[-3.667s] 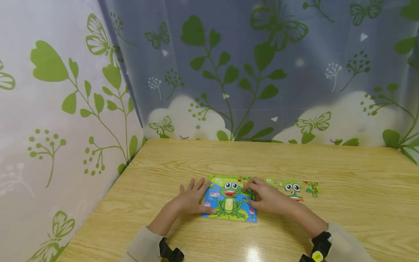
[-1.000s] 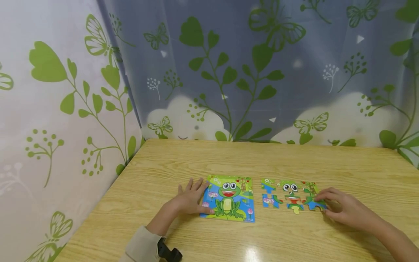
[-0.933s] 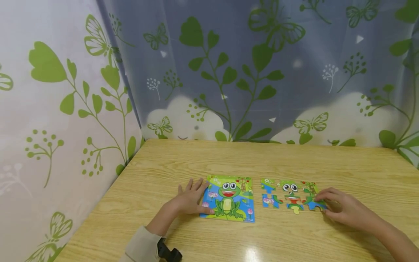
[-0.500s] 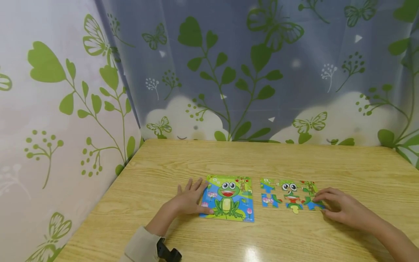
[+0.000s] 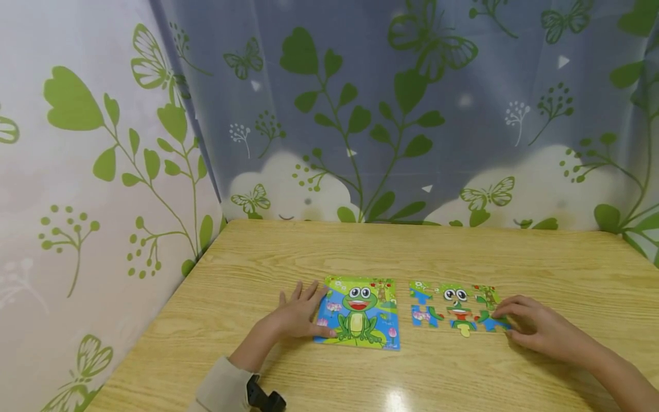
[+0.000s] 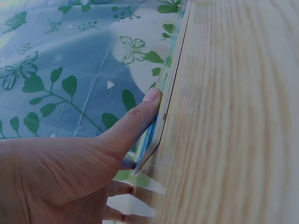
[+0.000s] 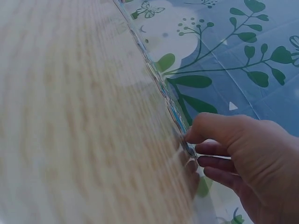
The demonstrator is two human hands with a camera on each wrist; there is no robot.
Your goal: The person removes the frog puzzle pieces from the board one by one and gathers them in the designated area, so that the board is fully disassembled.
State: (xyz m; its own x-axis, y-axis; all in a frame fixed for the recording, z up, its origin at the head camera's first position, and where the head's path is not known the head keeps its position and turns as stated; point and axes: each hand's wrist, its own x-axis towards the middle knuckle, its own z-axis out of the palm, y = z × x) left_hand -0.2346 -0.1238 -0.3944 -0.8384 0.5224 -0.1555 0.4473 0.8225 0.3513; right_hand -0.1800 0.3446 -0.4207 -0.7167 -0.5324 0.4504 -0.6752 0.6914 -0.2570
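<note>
A square puzzle board (image 5: 357, 332) printed with a smiling green frog lies flat on the table. My left hand (image 5: 298, 315) rests on its left edge, fingers spread, with the thumb on the lower left corner. In the left wrist view the thumb (image 6: 133, 121) presses on the board's face. To the right lie several loose jigsaw pieces, among them one with the frog's eyes (image 5: 455, 294) and one with its mouth (image 5: 460, 314). My right hand (image 5: 535, 326) pinches the blue and green jigsaw piece (image 5: 486, 321) at the right end of the lower row, fingertips at its right edge.
The wooden table (image 5: 360, 246) reaches back to a blue curtain (image 5: 329, 143) with green leaves and butterflies. A pale patterned curtain (image 5: 113, 229) hangs along its left side. A black strap device (image 5: 264, 395) sits on the left wrist.
My right hand has moved right from the frog board with the blue and green jigsaw piece, now beside the other pieces, and lately slid it slightly left. My left hand has stayed on the board.
</note>
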